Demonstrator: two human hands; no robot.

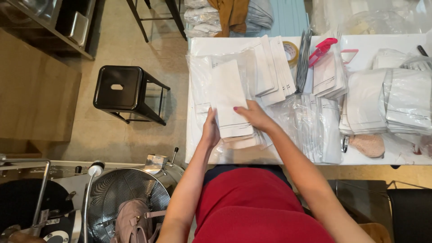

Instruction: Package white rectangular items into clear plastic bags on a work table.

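My left hand (210,129) holds the left edge of a stack of white paper sheets (227,96) lying on a white table (225,45). My right hand (254,115) rests flat on top of the stack's lower right part, fingers spread. More white sheets fan out under the stack near the table's front edge. Clear plastic bags (200,74) lie beneath and to the left of the stack.
Fanned white packets (274,67), a tape roll (291,51), a pink clip (322,49) and piles of bagged white items (405,99) cover the table. A black stool (119,87) stands to the left. A metal drum (121,198) with a pink bag sits lower left.
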